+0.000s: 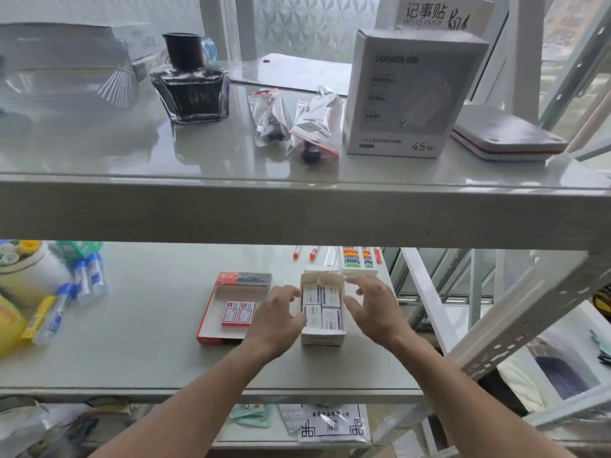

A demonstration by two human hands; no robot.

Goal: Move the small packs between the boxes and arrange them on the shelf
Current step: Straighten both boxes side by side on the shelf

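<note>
While the white box (322, 309) sits open and full of small packs (321, 305), I flank it with my left hand (276, 317) and right hand (373, 309), both loose, gripping nothing, likely to steady it; two packs (238, 313) lie in the red box (216, 312).

The metal shelf (297, 209) has a smooth, glossy pale top. On it, the ink bottle (191, 89) is shiny dark glass; right of the bottle lie crinkled clear plastic bags (294, 117) and a matt cardboard charger box (406, 97).
</note>
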